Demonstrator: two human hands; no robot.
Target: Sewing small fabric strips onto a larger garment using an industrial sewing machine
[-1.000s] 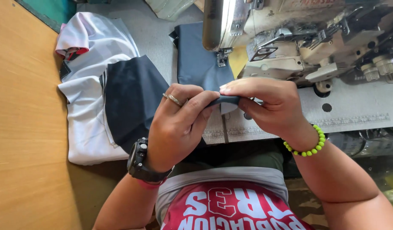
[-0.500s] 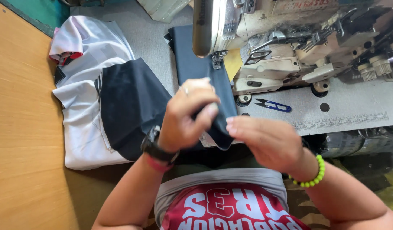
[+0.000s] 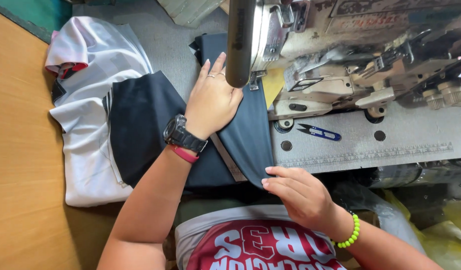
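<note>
A dark navy fabric piece (image 3: 250, 135) lies across the grey machine bed, running under the head of an industrial sewing machine (image 3: 340, 55). My left hand (image 3: 210, 100), with a ring and a black wristwatch, rests flat on the fabric just left of the presser foot, fingers spread. At the table's near edge my right hand (image 3: 298, 192), with a green bead bracelet on the wrist, pinches the fabric's lower end.
A stack of white and dark garments (image 3: 105, 115) lies on the left of the bed. Small blue thread snips (image 3: 318, 132) sit on the machine plate right of the fabric. A wooden tabletop (image 3: 20, 165) lies at far left.
Both hands held the fabric up in front of me; now the fabric is laid on the bed. My left hand moved forward to press it flat, my right dropped to its near end.
</note>
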